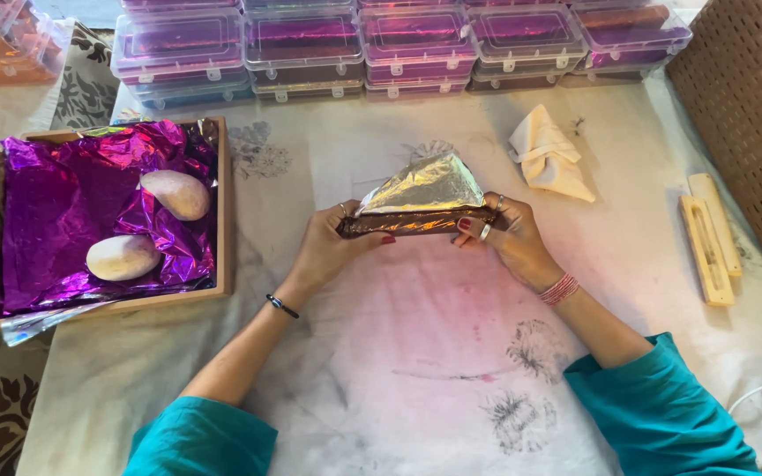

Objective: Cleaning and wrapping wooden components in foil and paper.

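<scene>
A flat block wrapped in shiny foil point(421, 196) lies at the middle of the cloth-covered table point(416, 353), its silver flap folded up into a triangle over a bronze-coloured edge. My left hand point(328, 247) pinches the left end of that edge. My right hand point(509, 234), with rings and red bangles, grips the right end. Both arms wear teal sleeves.
A wooden tray point(225, 220) at the left holds crumpled purple foil sheets point(63, 211) weighed down by two smooth pale stones point(175, 194). Clear plastic boxes point(399, 44) line the far edge. A folded cream cloth point(549, 159), two wooden pieces point(707, 251) and a wicker basket point(751, 115) are at the right.
</scene>
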